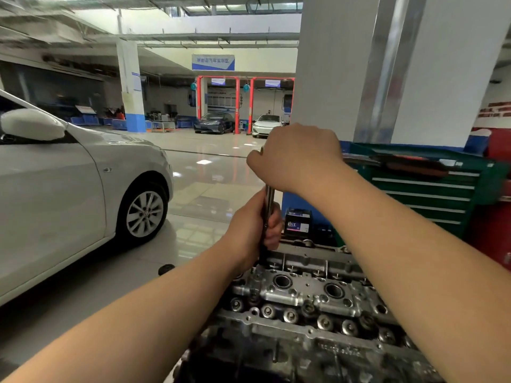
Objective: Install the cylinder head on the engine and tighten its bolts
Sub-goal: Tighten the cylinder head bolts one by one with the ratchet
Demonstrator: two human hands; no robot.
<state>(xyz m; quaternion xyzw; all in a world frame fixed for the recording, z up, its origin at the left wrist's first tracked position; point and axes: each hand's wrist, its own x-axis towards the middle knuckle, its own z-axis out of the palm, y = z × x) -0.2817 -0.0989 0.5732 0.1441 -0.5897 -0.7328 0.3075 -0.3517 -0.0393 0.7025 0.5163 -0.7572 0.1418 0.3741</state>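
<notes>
Right hand (297,156) atop upright wrench (268,200) — left hand (255,226) gripping shaft

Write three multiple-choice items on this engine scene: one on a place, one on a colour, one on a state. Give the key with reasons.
1. Where does the tool shaft meet the cylinder head?
A. far left corner
B. near right corner
C. middle

2. What colour is the drawer cabinet?
A. yellow
B. green
C. white

3. What is the left hand doing?
A. lying flat on the head
B. hanging idle
C. gripping the shaft

Key: 1 A, the shaft drops to the far left edge. 2 B, its drawer fronts are green. 3 C, its fingers curl round the shaft, below the right hand clasping the top.
</notes>
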